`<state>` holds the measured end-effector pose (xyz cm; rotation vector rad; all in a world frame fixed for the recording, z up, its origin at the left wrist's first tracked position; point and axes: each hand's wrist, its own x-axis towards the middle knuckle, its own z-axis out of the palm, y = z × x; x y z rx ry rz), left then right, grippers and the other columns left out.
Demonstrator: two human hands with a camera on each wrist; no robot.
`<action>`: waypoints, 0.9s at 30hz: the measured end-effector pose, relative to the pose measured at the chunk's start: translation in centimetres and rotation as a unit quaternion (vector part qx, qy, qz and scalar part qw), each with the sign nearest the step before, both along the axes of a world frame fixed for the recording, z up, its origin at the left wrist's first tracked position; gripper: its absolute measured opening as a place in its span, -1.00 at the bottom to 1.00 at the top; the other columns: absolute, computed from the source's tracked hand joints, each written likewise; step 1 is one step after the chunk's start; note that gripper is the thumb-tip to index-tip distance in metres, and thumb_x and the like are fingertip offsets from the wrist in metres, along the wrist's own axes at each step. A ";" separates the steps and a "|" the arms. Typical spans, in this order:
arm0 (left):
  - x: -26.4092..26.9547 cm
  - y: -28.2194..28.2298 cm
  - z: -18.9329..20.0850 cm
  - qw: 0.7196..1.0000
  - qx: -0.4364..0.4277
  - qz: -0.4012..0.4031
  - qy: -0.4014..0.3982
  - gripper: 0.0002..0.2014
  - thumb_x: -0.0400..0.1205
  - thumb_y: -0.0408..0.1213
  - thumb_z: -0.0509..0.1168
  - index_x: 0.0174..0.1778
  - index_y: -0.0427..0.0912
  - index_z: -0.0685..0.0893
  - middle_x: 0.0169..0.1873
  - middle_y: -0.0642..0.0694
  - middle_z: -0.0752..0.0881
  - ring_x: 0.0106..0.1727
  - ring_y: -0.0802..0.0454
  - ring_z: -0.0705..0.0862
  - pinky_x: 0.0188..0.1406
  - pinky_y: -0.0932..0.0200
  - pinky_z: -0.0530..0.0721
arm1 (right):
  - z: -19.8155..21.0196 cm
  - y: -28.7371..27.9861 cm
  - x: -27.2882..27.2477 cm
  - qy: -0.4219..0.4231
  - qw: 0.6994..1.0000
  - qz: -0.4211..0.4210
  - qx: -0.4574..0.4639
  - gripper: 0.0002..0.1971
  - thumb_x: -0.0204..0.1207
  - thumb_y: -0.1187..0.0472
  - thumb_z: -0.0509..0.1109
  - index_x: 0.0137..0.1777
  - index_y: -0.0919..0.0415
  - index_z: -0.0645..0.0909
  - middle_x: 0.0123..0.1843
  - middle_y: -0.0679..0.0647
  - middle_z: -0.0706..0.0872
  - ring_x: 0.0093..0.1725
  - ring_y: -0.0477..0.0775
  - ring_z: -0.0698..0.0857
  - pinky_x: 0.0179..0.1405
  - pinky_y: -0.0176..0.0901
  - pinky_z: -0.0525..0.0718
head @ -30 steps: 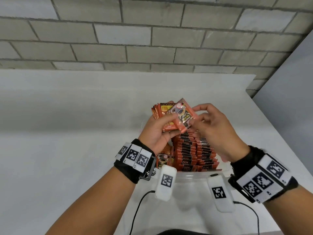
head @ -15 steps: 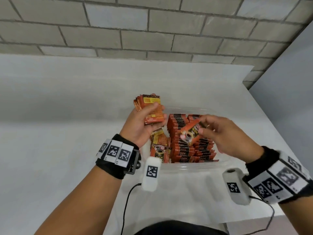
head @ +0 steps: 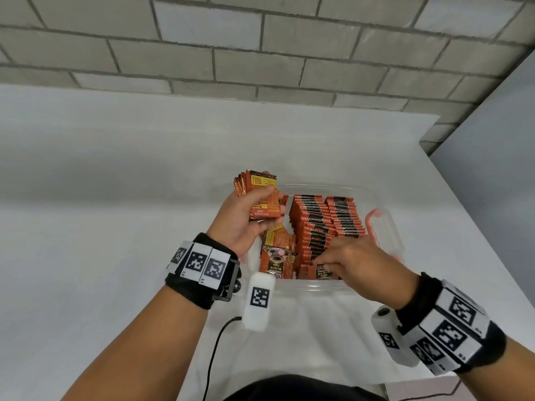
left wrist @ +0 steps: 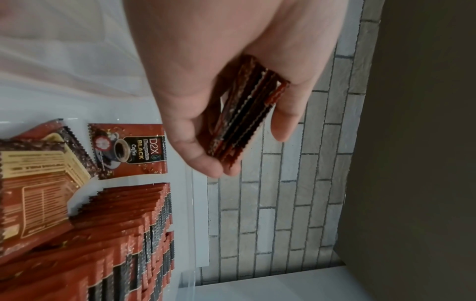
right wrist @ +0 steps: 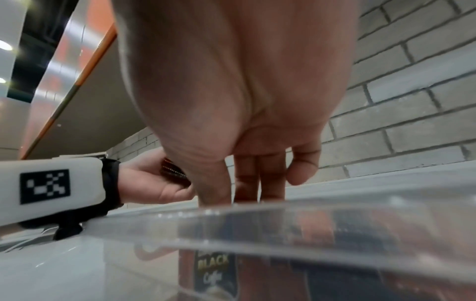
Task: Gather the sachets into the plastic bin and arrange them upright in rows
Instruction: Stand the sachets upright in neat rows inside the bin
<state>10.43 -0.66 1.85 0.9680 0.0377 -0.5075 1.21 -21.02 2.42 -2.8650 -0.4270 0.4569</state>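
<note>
The left hand (head: 246, 218) is raised, palm turned toward the person, thumb across the front of a stack of sachets (head: 262, 198) and fingers (left wrist: 288, 114) curled behind it. The right hand (head: 356, 267) reaches down and forward, back of the hand up, its fingers (right wrist: 247, 179) pointing down with their tips on a sachet (head: 322, 272). Both forearms are bare, with banded wrists.

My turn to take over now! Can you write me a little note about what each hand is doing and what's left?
Left hand: holds a stack of sachets above the bin's left end.
Right hand: fingers down at the front sachet of the near row, setting it upright.
Plastic bin: two rows stand upright; a few loose sachets lie at the left.
Left: stand up the held stack and the loose ones.
</note>
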 end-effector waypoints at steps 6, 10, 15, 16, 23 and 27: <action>-0.1 -0.2 -0.2 1.000 0.012 0.004 0.018 -0.92 0.58 -0.32 0.32 -0.06 -0.21 0.67 -0.19 -0.18 0.77 -0.23 -0.07 0.75 -0.24 0.07 0.73 | -0.3 0.5 0.1 -0.033 0.998 -0.036 0.027 -0.96 0.54 0.19 0.42 -0.11 0.13 0.68 -0.18 -0.08 0.74 -0.16 -0.08 0.66 -0.07 -0.24 0.57; -0.1 -0.4 -0.3 1.000 0.017 0.001 0.020 -0.94 0.60 -0.33 0.31 -0.07 -0.21 0.67 -0.21 -0.17 0.78 -0.25 -0.06 0.74 -0.27 0.08 0.72 | -0.5 0.6 0.0 -0.052 0.995 -0.066 0.048 -0.94 0.52 0.16 0.43 -0.17 0.10 0.67 -0.17 -0.08 0.61 -0.12 -0.06 0.55 -0.02 -0.16 0.52; -0.2 -0.5 -0.4 0.999 0.019 -0.002 0.025 -0.94 0.59 -0.32 0.32 -0.07 -0.19 0.68 -0.18 -0.18 0.77 -0.21 -0.09 0.73 -0.24 0.07 0.71 | -0.8 0.7 0.3 -0.037 0.997 -0.067 0.011 -0.91 0.54 0.12 0.41 -0.20 0.03 0.64 -0.25 -0.19 0.60 -0.19 -0.16 0.55 0.09 -0.16 0.49; -0.2 -0.5 -0.4 0.999 0.019 -0.002 0.026 -0.94 0.59 -0.32 0.32 -0.07 -0.19 0.68 -0.17 -0.18 0.77 -0.21 -0.09 0.73 -0.24 0.06 0.71 | -0.7 0.7 0.3 -0.035 0.997 -0.065 0.002 -0.90 0.54 0.12 0.40 -0.21 0.01 0.63 -0.24 -0.19 0.63 -0.18 -0.15 0.58 0.12 -0.17 0.48; -0.2 -0.6 -0.4 0.999 0.003 0.003 0.033 -0.87 0.57 -0.36 0.31 0.01 -0.27 0.63 -0.17 -0.22 0.76 -0.26 -0.12 0.77 -0.21 0.04 0.76 | -0.5 0.9 0.6 -0.025 0.997 -0.042 -0.051 -0.91 0.55 0.10 0.39 -0.19 0.01 0.65 -0.35 -0.23 0.58 -0.24 -0.18 0.60 0.15 -0.22 0.48; -0.2 -0.6 -0.5 0.999 -0.001 0.000 0.036 -0.88 0.61 -0.38 0.28 0.04 -0.29 0.61 -0.19 -0.24 0.75 -0.25 -0.13 0.78 -0.19 0.03 0.77 | -0.5 0.7 0.8 -0.011 0.998 -0.039 -0.048 -0.91 0.51 0.08 0.43 -0.21 0.00 0.64 -0.44 -0.25 0.50 -0.24 -0.17 0.60 0.14 -0.22 0.46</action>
